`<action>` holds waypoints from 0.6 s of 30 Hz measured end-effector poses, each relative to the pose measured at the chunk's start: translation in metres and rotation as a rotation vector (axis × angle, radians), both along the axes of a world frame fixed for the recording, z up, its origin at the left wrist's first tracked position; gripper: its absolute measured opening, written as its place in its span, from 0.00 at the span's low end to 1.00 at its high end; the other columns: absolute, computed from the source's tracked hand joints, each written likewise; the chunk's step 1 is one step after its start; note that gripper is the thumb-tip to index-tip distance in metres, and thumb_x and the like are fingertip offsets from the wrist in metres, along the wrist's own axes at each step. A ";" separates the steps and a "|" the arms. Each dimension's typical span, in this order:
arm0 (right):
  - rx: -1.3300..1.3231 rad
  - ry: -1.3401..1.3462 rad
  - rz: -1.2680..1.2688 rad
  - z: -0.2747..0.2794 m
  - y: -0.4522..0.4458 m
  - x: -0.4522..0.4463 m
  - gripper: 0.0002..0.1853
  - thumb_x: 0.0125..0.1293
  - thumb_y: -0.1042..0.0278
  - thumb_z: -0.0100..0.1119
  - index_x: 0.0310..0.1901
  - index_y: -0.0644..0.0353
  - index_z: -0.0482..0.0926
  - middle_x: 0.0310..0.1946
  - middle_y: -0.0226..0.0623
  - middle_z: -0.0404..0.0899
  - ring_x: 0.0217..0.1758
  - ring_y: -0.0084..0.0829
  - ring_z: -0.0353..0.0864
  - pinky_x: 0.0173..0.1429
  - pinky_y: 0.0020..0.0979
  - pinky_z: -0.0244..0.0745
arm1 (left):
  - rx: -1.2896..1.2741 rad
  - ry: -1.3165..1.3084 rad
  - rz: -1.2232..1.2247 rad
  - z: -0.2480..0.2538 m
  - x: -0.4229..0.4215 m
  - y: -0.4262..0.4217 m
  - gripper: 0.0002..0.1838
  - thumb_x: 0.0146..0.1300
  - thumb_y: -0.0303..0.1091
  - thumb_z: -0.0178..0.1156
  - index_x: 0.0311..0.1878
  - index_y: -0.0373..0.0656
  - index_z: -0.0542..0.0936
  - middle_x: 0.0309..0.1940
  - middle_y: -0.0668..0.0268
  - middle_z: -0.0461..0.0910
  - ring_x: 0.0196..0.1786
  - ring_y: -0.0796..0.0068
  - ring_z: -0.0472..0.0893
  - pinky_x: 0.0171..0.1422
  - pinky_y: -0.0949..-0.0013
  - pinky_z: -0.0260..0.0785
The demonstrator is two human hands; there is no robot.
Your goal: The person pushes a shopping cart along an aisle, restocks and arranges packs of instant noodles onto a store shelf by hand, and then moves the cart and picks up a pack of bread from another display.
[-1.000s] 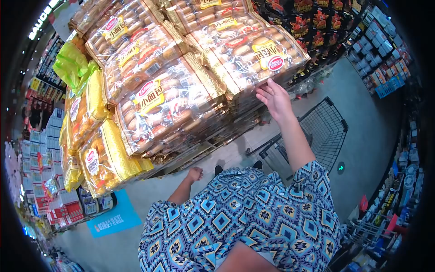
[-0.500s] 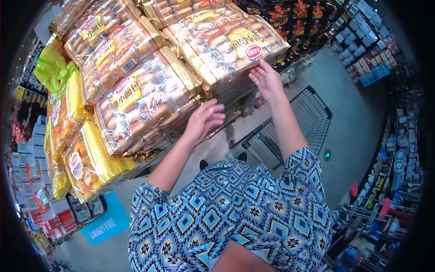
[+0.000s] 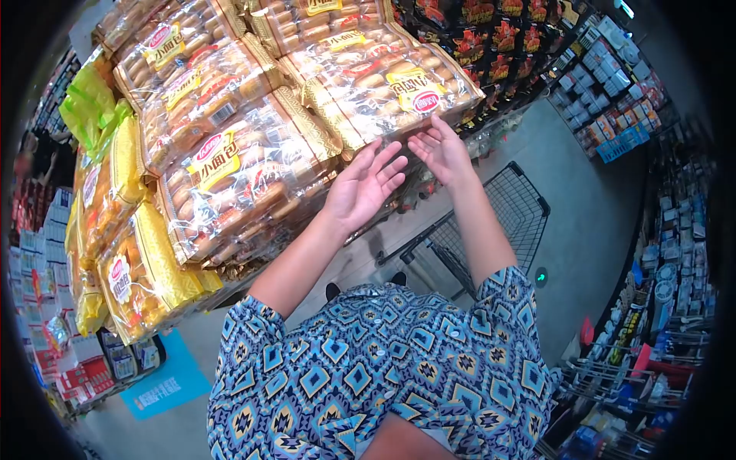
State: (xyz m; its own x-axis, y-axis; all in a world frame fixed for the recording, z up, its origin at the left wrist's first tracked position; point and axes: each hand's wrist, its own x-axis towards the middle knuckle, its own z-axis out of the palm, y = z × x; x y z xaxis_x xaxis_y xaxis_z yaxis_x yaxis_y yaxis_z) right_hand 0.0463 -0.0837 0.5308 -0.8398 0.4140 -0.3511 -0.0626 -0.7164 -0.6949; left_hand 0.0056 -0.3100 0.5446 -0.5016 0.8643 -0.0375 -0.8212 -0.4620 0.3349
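Clear packs of small bread rolls with gold edges lie stacked in front of me. My left hand is palm up with fingers spread, holding nothing, beside the lower corner of the right-hand bread pack. Near that pack's front edge, below its red and yellow label, is my right hand, its fingers apart and empty; whether the fingertips touch the wrapping I cannot tell. Another bread pack lies left of my left hand.
A black wire shopping cart stands on the floor to the right. Yellow bread packs and a green plastic bag are at the left. Black packages hang behind. Shelves of goods line the right.
My left hand has risen from beside my body to the front of the bread packs and opened, palm up. My right hand stays near the right pack's front edge. The view has shifted slightly.
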 end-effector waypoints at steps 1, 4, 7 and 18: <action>0.008 0.074 0.012 -0.001 0.001 -0.001 0.25 0.69 0.49 0.63 0.56 0.61 0.71 0.49 0.42 0.71 0.51 0.36 0.72 0.60 0.42 0.74 | 0.003 0.003 0.004 -0.002 0.001 0.002 0.27 0.75 0.40 0.54 0.73 0.47 0.64 0.73 0.53 0.66 0.67 0.57 0.74 0.69 0.57 0.70; 0.032 0.028 -0.061 0.016 -0.006 -0.004 0.24 0.69 0.46 0.63 0.53 0.58 0.73 0.47 0.39 0.73 0.50 0.35 0.71 0.58 0.40 0.73 | -0.038 0.025 -0.100 -0.010 0.005 0.004 0.25 0.73 0.39 0.57 0.70 0.44 0.67 0.71 0.49 0.67 0.66 0.57 0.75 0.69 0.56 0.71; 0.103 -0.030 -0.081 0.019 -0.009 -0.010 0.24 0.68 0.43 0.62 0.53 0.55 0.75 0.48 0.37 0.74 0.53 0.34 0.71 0.61 0.40 0.69 | -0.096 -0.022 -0.040 -0.026 -0.005 0.000 0.19 0.72 0.37 0.57 0.63 0.42 0.73 0.69 0.49 0.70 0.66 0.57 0.75 0.69 0.56 0.71; -0.059 0.098 -0.165 0.025 -0.005 -0.029 0.29 0.68 0.46 0.66 0.60 0.59 0.73 0.50 0.36 0.76 0.54 0.35 0.76 0.62 0.44 0.72 | 0.014 0.015 0.009 -0.017 -0.002 0.004 0.26 0.70 0.32 0.60 0.69 0.45 0.67 0.71 0.51 0.67 0.67 0.58 0.74 0.70 0.57 0.70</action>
